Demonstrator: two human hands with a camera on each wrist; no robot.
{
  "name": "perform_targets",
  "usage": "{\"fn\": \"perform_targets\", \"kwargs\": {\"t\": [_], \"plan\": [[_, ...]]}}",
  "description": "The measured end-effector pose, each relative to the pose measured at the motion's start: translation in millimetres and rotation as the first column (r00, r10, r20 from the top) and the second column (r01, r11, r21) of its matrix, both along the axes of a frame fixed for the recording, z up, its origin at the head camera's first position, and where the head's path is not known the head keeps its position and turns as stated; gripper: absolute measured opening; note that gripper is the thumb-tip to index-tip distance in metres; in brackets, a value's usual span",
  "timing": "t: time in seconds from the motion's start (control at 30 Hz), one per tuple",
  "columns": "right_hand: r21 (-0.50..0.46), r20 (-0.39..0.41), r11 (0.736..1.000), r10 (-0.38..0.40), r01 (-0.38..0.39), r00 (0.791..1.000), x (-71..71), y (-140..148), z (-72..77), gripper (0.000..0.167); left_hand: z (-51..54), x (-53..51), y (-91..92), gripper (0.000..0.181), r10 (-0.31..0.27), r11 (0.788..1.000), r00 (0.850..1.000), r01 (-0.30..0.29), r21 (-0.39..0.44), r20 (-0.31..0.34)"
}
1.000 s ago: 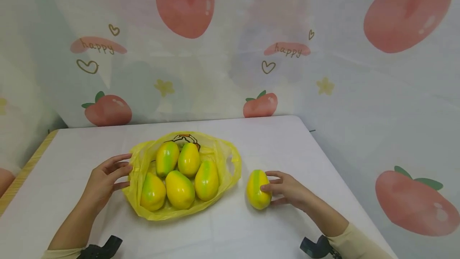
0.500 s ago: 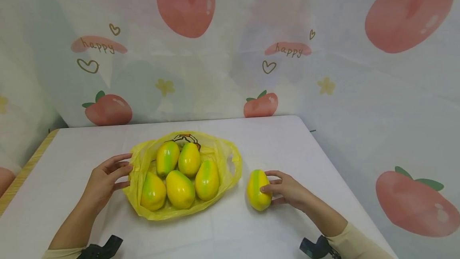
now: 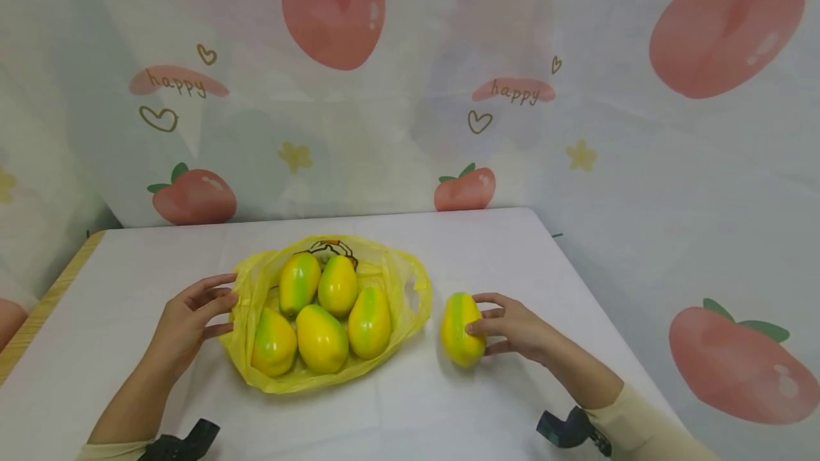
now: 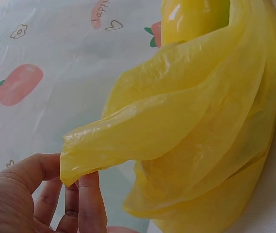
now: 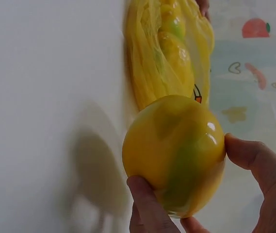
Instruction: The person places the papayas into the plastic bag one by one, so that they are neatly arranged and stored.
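Observation:
A yellow plastic bag (image 3: 410, 319) lies on the table with its mouth spread wide, and several glossy yellow-green mangoes (image 3: 322, 338) sit inside it. At the bag's left edge my left hand (image 3: 186, 319) pinches the thin plastic; the left wrist view shows thumb and fingers on a folded corner of the bag (image 4: 176, 126). To the right of the bag, my right hand (image 3: 515, 329) grips a single mango (image 3: 458, 336) between thumb and fingers. In the right wrist view, that mango (image 5: 176, 155) is held off the table, with its shadow apart from it.
A white cloth (image 3: 397, 418) covers the table, with a wooden edge (image 3: 51, 297) showing at left. Behind stands a fabric backdrop (image 3: 397, 119) printed with peaches. Black wrist mounts (image 3: 182, 441) sit at both forearms.
My right hand has raised the single mango slightly, moving it a little away from me. The left hand and the bag stay in place.

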State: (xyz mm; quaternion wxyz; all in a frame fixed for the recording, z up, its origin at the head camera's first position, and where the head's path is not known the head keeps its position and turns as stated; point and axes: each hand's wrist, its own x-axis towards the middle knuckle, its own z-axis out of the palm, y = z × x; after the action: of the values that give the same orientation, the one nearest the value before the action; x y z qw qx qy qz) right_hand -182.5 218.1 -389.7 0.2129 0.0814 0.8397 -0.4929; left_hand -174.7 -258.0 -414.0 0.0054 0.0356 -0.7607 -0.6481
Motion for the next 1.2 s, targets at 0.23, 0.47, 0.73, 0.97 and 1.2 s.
{"fn": "perform_targets", "kwargs": {"t": [0.23, 0.47, 0.73, 0.97, 1.2], "plan": [[0.009, -0.063, 0.998, 0.061, -0.061, 0.996, -11.2, -2, 28.0, 0.079, 0.6, 0.5, -0.4, 0.032, -0.01, 1.0, 1.0, 0.011, 0.024, -0.014], [0.016, -0.121, 0.993, 0.114, -0.113, 0.986, -28.8, -11, 58.0, 0.079, -0.1, -0.4, -0.4, 0.032, -0.007, 1.0, 1.0, 0.007, 0.016, -0.006], [0.006, -0.124, 0.989, 0.147, -0.147, 0.981, -54.9, -34, 75.9, 0.078, 0.2, -1.0, 0.3, 0.034, -0.01, 1.0, 1.0, 0.009, -0.016, -0.005], [0.0, -0.097, 0.981, 0.192, -0.192, 0.977, -74.2, -62, 85.3, 0.077, 0.7, -1.6, 0.8, 0.036, -0.008, 0.999, 1.0, 0.008, -0.035, -0.001], [-0.001, -0.072, 0.976, 0.218, -0.219, 0.973, -90.1, -84, 83.8, 0.076, -0.2, -1.6, 0.4, 0.033, -0.009, 1.0, 1.0, 0.009, -0.015, -0.002]]}}
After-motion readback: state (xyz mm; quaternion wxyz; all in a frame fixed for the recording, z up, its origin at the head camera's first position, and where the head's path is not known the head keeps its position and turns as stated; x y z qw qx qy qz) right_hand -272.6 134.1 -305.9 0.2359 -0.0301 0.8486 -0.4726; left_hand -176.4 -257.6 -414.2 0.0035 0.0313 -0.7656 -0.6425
